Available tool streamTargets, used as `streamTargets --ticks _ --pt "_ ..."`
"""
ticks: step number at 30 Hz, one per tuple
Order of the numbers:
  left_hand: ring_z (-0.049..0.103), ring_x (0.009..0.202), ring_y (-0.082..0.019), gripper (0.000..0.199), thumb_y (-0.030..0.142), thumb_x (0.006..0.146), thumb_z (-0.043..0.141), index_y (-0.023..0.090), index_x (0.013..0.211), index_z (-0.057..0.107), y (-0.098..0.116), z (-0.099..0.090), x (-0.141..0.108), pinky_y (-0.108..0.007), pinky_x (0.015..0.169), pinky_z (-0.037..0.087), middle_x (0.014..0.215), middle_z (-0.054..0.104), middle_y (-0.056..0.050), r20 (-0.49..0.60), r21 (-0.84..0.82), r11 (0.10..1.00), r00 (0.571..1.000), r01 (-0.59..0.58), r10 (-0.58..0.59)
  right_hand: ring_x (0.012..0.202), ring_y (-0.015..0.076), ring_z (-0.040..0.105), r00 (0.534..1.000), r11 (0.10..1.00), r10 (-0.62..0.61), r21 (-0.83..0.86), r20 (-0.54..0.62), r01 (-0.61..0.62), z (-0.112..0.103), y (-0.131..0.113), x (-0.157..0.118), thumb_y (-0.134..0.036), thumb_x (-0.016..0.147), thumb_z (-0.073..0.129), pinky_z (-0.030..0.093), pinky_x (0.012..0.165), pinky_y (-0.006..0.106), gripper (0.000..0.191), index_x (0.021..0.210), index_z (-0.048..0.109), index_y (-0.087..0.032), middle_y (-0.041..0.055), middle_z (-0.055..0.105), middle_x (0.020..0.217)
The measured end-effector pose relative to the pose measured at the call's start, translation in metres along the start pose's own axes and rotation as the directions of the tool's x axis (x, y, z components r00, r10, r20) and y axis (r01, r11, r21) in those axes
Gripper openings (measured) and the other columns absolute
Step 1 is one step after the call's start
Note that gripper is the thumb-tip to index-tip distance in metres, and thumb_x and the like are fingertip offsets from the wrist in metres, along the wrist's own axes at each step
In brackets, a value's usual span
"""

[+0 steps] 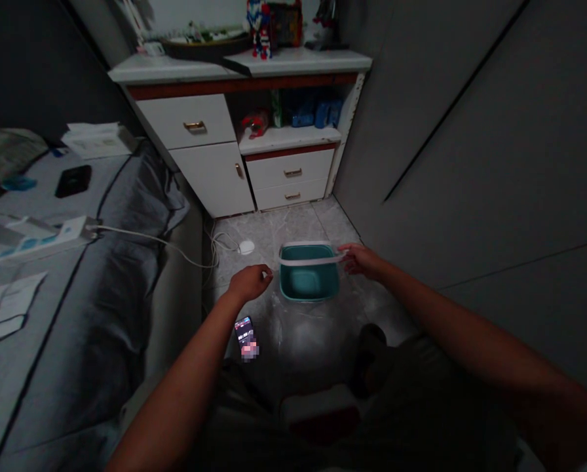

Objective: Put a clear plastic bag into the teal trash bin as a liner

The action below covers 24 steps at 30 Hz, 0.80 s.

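Right fingers: bent at the right end of the pale handle point(310, 261), index side reaching over it. Right hand point(361, 261) is at the tub's right side; from here I can't tell if the fingers really pinch.
Left fingers: curled in, thumb close to index, no object visible in them. Can't tell if the tips meet. Left hand point(248, 283) is just beside the tub's left side, apart from it.
Tub: teal tub point(309, 288), upright on the floor point(318, 334), between the hands, handle across its opening.
Weight: looks light; I see nothing inside but its bottom.
Stiffness: walls probably firm with a little flex; handle likely stiff but swings at its ends.
Slip: smooth plastic, by the look. Tub may skate on the tiles if nudged.
Fragility: low. Weak spots likely the handle joints.
Grab point: middle of handle for a level lift; opposite rims if it swings.
Shape: rounded rectangle, open top, flat bottom; handle a slim band.
Floor: grey marbled tiles, slight sheen. Lit phone point(246, 337) lies near the left forearm.
Left side: bed point(126, 262) with wrinkled grey cloth; white power strip point(52, 239) on it, hard casing, thin cable trailing down.
Ahead: white cabinet point(205, 174), flat fronts, brassy pulls, red-brown trim.
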<state>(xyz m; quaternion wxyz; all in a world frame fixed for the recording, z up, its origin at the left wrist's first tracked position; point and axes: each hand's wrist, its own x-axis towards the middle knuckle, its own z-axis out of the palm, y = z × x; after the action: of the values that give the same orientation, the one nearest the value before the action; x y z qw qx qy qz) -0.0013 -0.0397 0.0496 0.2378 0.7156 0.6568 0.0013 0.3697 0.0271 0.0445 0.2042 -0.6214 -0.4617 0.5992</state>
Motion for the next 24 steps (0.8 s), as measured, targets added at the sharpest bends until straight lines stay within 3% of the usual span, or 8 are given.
streamTargets --ticks 3,5,10,13,15,18,20,24 --pt "0.074 0.105 -0.030 0.034 0.039 0.100 0.051 0.026 0.115 0.079 0.005 0.003 0.000 -0.034 0.083 0.052 0.112 0.081 -0.011 0.005 0.015 1.000 1.000 -0.014 0.014 0.065 0.0124 0.071 0.996 0.979 0.072 -0.196 0.054 -0.060 0.003 0.041 -0.024 -0.023 0.100 0.045 0.050 0.055 0.021 0.045 0.143 0.054 -0.022 0.0114 0.075 0.125" --pt "0.074 0.103 -0.029 0.033 0.040 0.100 0.052 0.025 0.111 0.079 0.008 0.010 0.000 -0.033 0.081 0.051 0.108 0.081 -0.010 0.003 0.016 1.000 1.000 -0.017 0.017 0.066 0.0125 0.071 0.996 0.907 0.073 -0.420 0.058 -0.042 0.002 0.058 -0.032 -0.020 0.099 0.047 0.049 0.059 0.021 0.043 0.141 0.059 -0.020 0.0111 0.076 0.122" --pt "0.074 0.092 -0.025 0.035 0.049 0.099 0.053 0.025 0.093 0.077 0.012 0.037 0.002 -0.031 0.073 0.048 0.094 0.080 -0.009 0.038 0.006 0.999 0.999 -0.033 0.033 0.099 0.0215 0.074 0.987 0.567 -0.121 -0.808 0.108 0.158 0.009 0.068 -0.034 -0.026 0.104 0.051 0.050 0.082 0.027 0.029 0.115 0.075 -0.014 0.0131 0.079 0.115" --pt "0.074 0.094 -0.026 0.038 0.050 0.100 0.050 0.024 0.085 0.075 0.009 0.054 0.005 -0.031 0.072 0.045 0.093 0.079 -0.009 0.063 0.038 0.999 0.998 -0.019 0.016 0.106 0.0259 0.072 0.974 0.389 -0.161 -0.897 0.160 0.211 0.017 0.067 -0.032 -0.039 0.107 0.049 0.047 0.081 0.030 0.037 0.105 0.078 -0.016 0.0135 0.078 0.118" --pt "0.073 0.094 -0.026 0.039 0.050 0.100 0.051 0.023 0.083 0.074 0.004 0.063 0.007 -0.030 0.072 0.044 0.093 0.079 -0.010 0.081 0.056 0.998 0.997 -0.005 0.001 0.103 0.0258 0.072 0.970 0.329 -0.160 -0.916 0.183 0.227 0.019 0.070 -0.030 -0.042 0.107 0.048 0.046 0.078 0.029 0.038 0.104 0.078 -0.018 0.0126 0.079 0.115" --pt "0.072 0.091 -0.025 0.040 0.049 0.100 0.052 0.022 0.079 0.072 -0.004 0.073 0.010 -0.030 0.071 0.043 0.090 0.078 -0.010 0.098 0.041 0.999 0.995 0.008 -0.012 0.098 0.0236 0.071 0.959 0.332 -0.183 -0.904 0.217 0.268 0.013 0.077 -0.025 -0.040 0.104 0.051 0.044 0.076 0.028 0.035 0.097 0.078 -0.018 0.0113 0.079 0.109" --pt "0.070 0.085 -0.024 0.041 0.049 0.099 0.053 0.021 0.075 0.070 -0.008 0.073 0.013 -0.029 0.070 0.041 0.083 0.075 -0.009 0.071 -0.020 1.000 0.997 0.019 -0.017 0.089 0.0209 0.067 0.950 0.403 -0.230 -0.867 0.213 0.292 0.009 0.080 -0.021 -0.040 0.102 0.052 0.042 0.073 0.028 0.036 0.084 0.073 -0.017 0.0100 0.077 0.096" --pt "0.054 0.063 -0.017 0.052 0.061 0.094 0.056 0.022 0.060 0.052 -0.002 0.044 0.027 -0.028 0.064 0.036 0.060 0.055 -0.001 -0.120 -0.313 0.949 0.993 -0.032 -0.006 0.064 0.0145 0.049 0.915 0.733 -0.358 -0.552 0.184 0.398 0.005 0.063 -0.012 -0.060 0.095 0.051 0.036 0.062 0.027 0.050 0.064 0.049 -0.020 0.0016 0.054 0.065"
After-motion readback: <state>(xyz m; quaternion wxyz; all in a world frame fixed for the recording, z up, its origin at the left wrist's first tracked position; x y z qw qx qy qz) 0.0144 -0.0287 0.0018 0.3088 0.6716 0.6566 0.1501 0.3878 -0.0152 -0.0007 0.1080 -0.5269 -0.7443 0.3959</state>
